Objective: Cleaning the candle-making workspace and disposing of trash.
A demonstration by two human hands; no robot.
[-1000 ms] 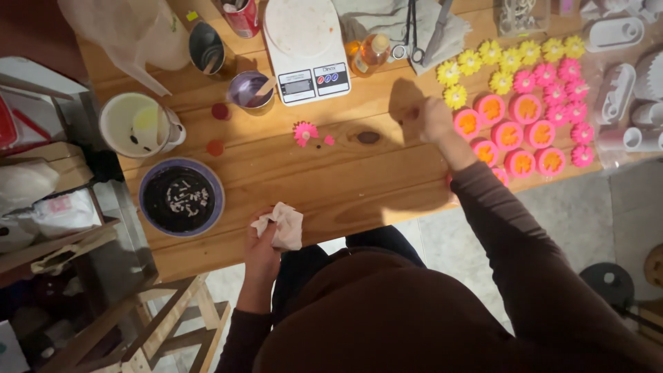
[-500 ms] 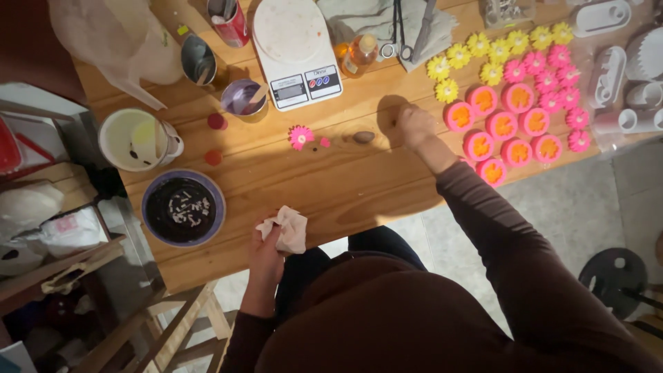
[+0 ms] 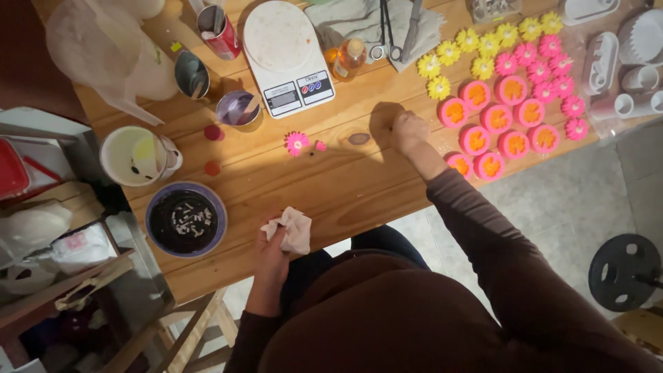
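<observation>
Left hand [image 3: 271,250]: closed around a crumpled white cloth [image 3: 293,228] at the wooden table's [image 3: 331,186] near edge.
Right hand [image 3: 409,131]: curled into a fist, resting on the table just beside the pink round candles [image 3: 498,121].
Loose pink flower [image 3: 297,142]: mid-table, near the kitchen scale [image 3: 284,52].

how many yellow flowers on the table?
7 yellow flowers, all on the table's far right: five in a row along the back from beside the cloth toward the white moulds, two nearer, by the pink ones. None looks hidden.
</observation>
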